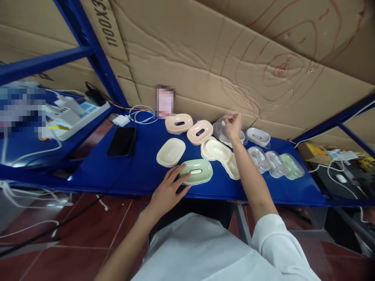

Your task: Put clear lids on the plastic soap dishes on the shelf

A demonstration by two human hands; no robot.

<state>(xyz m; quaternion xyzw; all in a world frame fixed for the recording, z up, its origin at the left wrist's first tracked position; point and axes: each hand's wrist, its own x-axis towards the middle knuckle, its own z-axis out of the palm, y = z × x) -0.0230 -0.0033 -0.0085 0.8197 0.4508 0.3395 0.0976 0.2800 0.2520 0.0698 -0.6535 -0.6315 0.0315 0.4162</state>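
My left hand [168,191] curves around the left end of a pale green oval soap dish [202,166]. Its thumb is at the near side and its fingers reach over the rim; a slot with a whitish strip shows in the dish's middle. At the back, my right hand [233,125] has its fingertips pinched together beside clear plastic lids [218,127]; whether a lid is between them cannot be made out. A cream oval tray [171,152] lies left of the green dish. More cream trays [219,149] overlap to its right, behind them a peach dish [200,132].
Another peach dish [179,123] stands near the cardboard wall [187,50]. Grey dishes [258,136] and a clear-lidded green dish [291,166] sit on the right of the blue table [140,168]. A black phone [121,141] and white cable [142,113] lie left.
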